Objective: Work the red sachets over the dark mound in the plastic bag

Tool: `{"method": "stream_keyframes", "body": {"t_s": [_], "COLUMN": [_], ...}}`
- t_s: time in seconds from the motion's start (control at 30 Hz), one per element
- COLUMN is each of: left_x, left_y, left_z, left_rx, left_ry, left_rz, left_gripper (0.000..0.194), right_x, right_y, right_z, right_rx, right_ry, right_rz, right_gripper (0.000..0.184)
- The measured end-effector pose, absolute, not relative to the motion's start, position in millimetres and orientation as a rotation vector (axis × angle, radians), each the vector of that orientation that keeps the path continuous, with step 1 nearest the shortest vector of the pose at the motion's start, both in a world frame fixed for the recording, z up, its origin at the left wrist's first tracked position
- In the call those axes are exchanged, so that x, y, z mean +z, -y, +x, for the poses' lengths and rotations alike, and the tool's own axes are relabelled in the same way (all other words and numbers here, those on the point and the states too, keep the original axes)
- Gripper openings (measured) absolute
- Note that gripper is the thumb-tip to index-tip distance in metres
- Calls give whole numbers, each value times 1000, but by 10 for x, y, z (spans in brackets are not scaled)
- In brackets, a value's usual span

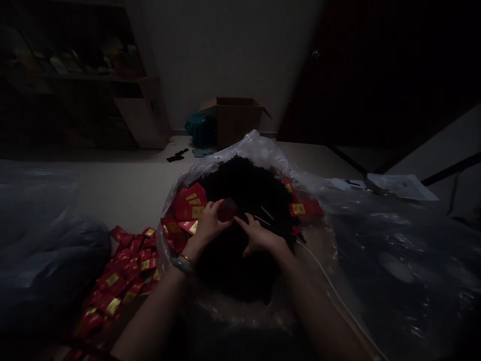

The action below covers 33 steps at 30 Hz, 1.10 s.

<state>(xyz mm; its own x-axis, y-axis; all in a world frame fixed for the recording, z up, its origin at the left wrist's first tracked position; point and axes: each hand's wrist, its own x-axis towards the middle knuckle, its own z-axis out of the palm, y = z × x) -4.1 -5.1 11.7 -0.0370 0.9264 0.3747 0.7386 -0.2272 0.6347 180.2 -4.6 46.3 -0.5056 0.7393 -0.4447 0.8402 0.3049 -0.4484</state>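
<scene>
My left hand [210, 223], with bracelets at the wrist, pinches a small red packet [226, 210] by its side. My right hand [259, 235] is just right of the packet; its fingertips reach the packet's lower edge, and the thumb hangs apart from the fingers. Both hands are above a heap of dark, dry shreds [240, 175], like loose tea leaves, in a clear plastic bag [255, 143]. Shiny thin metal edges [267, 214] show in the heap behind my right hand; their kind is too dark to tell. Red packets with gold labels [190, 200] lie along the bag's left side.
More red packets [128, 265] are piled on the floor at left. Others [306, 208] lie at the bag's right rim. A white cord [326, 276] runs along the right. Behind stand an open cardboard box [240, 120] and a teal bag [201, 128]. Plastic sheeting covers both sides.
</scene>
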Motion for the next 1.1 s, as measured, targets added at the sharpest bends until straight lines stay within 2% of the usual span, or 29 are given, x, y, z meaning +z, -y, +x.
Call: {"method": "stream_keyframes", "body": {"t_s": [0.07, 0.23, 0.4, 0.53, 0.7, 0.83, 1.1], "left_x": [119, 137, 138, 137, 140, 131, 144], "left_y": [52, 55, 47, 46, 51, 46, 77], "left_z": [-42, -39, -46, -55, -47, -52, -35], "left_rx": [1113, 1103, 1102, 1102, 1113, 1110, 987], "left_ry": [-1778, -1776, -1794, -1804, -1815, -1781, -1766], "left_rz": [1994, 1995, 1987, 1991, 1992, 2009, 2110], "left_gripper": [58, 59, 60, 60, 57, 58, 59], "right_x": [466, 453, 419, 410, 362, 364, 772], "right_y": [41, 52, 45, 28, 7, -36, -67], "right_z": [1810, 1772, 1740, 1755, 1767, 1787, 1992], "right_rx": [-943, -1013, -1108, -1046, -959, -922, -1057], "right_ry": [-2383, -2586, -2683, -2696, -2721, -2789, -3126], "right_rz": [1489, 1478, 1426, 1425, 1389, 1416, 1664], "right_gripper": [118, 77, 75, 52, 53, 39, 34]}}
